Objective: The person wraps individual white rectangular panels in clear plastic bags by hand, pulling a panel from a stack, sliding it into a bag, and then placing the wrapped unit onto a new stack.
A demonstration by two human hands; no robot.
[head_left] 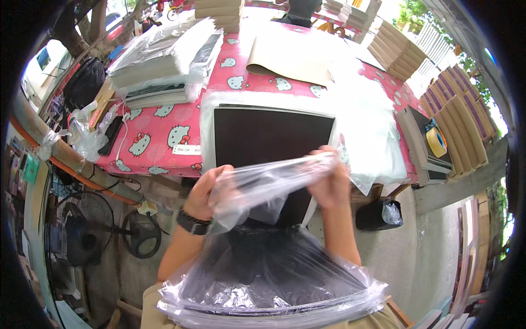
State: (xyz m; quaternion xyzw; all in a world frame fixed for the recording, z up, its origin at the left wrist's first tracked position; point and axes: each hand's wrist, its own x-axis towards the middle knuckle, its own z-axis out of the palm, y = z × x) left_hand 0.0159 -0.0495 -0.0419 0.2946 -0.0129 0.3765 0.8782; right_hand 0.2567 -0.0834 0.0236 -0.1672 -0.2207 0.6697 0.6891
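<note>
A clear plastic bag (266,183) is stretched between my two hands above the near edge of the table. My left hand (205,191), with a dark watch on the wrist, grips one side of it. My right hand (334,183), smeared by motion, grips the other side. Beneath the plastic lies a flat black panel (268,134) on white and clear wrapping, its near part covered by the bag and hands. On my lap rests a pile of clear plastic bags (274,310), with dark material showing through.
A tall stack of plastic-wrapped sheets (156,57) stands at the far left. To the right lie white plastic sleeves (370,131). A tape roll (436,141) sits on panels beside stacked brown cartons (460,131). Below left is a fan (82,227); below right, a black bin (378,215).
</note>
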